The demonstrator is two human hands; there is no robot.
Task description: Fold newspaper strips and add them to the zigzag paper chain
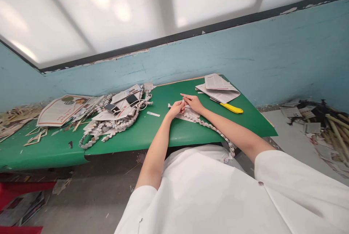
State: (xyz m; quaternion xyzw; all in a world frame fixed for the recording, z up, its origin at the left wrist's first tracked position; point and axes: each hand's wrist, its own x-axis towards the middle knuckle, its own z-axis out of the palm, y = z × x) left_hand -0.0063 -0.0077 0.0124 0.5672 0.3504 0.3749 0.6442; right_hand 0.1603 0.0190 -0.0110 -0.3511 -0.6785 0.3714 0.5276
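White top (201, 190) with short sleeves (294, 170)

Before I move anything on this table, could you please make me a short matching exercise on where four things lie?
Things
1. yellow handle
2. folded-paper chain
3. two black boxes
4. loose paper strip

Places
A. on the green tabletop, between the paper pile and the left hand
B. poking out from under the folded newspaper sheets
C. running past the table's near edge, by the right forearm
D. on top of the paper pile

Right pairs: 1-B, 2-C, 3-D, 4-A
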